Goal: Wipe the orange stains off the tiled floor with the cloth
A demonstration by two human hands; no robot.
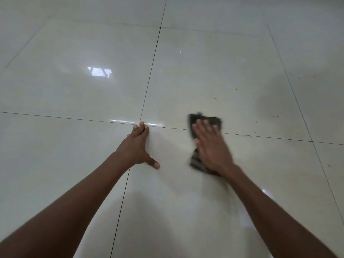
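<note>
While left hand (137, 146) braces flat on tiled floor (74, 90), fingers straight, right hand (210, 146) presses dark cloth (195, 120), fingers straight; orange stains (236, 89) right of frame.

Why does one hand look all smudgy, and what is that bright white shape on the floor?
In the head view, the right hand and the dark cloth under it are smeared by motion blur, while the left hand looks sharp. The white shape is glare, likely a window reflected in the glossy tiled floor. The grout lines bend because the lens is wide-angle.
</note>
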